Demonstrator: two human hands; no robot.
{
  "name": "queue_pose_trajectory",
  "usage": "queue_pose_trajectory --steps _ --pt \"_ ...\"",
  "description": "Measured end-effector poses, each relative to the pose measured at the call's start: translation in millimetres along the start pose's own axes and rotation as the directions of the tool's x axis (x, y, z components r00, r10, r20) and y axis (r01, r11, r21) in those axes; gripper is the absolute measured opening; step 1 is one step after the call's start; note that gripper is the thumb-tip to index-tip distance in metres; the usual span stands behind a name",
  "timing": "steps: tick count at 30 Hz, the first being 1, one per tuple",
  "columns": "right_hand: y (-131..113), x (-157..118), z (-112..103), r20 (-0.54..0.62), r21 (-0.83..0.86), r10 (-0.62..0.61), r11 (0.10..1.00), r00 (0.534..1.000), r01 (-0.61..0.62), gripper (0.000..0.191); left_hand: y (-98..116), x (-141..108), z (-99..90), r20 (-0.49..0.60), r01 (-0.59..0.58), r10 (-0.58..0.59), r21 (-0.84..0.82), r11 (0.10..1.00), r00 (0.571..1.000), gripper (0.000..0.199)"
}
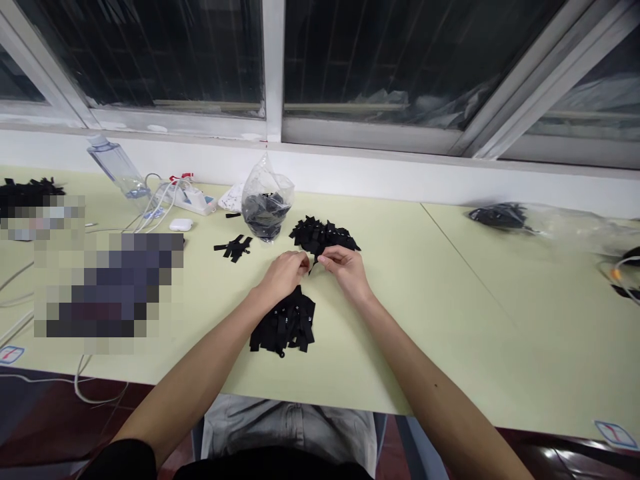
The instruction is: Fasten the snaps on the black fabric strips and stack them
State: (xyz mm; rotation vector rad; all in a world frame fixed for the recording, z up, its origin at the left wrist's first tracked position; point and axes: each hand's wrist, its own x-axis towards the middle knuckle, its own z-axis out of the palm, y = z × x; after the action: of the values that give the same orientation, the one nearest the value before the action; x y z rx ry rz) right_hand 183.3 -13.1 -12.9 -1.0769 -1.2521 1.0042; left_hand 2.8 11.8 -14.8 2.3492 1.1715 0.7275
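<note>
My right hand (346, 268) pinches a small black fabric strip (313, 265) between thumb and fingers. Close beside it, my left hand (286, 275) has its fingers curled together; whatever they may hold is hidden. Just beyond both hands lies a heap of black strips (325, 235) with small pale marks. A second pile of black strips (285, 325) spreads below my left hand, nearer the table's front edge. Several loose strips (234, 248) lie to the left, in front of a clear plastic bag (269, 200) with black pieces inside.
A tilted water bottle (117, 167), a white power strip (197, 199) with cables and a white earbud case (181, 225) stand at the left on the pale table (450, 320). Another plastic bag (560, 230) with black pieces lies at the right. Windows line the back.
</note>
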Motion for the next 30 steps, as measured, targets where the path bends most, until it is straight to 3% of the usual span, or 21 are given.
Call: queue_pose_trajectory --steps 4,7,13,30 --pt "0 -2 3 0.005 -0.036 -0.044 0.998 0.999 0.044 0.017 4 0 -5.6 -0.179 -0.011 -0.018 -0.163 0.987 0.984 0.016" --pt "0 -3 5 -0.019 -0.063 -0.078 0.995 0.997 0.076 0.015 10 0 -7.2 -0.29 -0.005 -0.096 -0.329 0.944 0.952 0.01" --pt "-1 -5 7 -0.086 -0.15 -0.117 0.983 0.989 0.103 0.014 19 -1 0.1 -0.249 0.009 -0.185 -0.575 0.818 0.951 0.015" --pt "-9 -6 6 -0.083 -0.188 -0.15 0.973 0.985 0.132 0.012 14 -1 2.2 -0.214 0.003 -0.183 -0.641 0.767 0.959 0.019"
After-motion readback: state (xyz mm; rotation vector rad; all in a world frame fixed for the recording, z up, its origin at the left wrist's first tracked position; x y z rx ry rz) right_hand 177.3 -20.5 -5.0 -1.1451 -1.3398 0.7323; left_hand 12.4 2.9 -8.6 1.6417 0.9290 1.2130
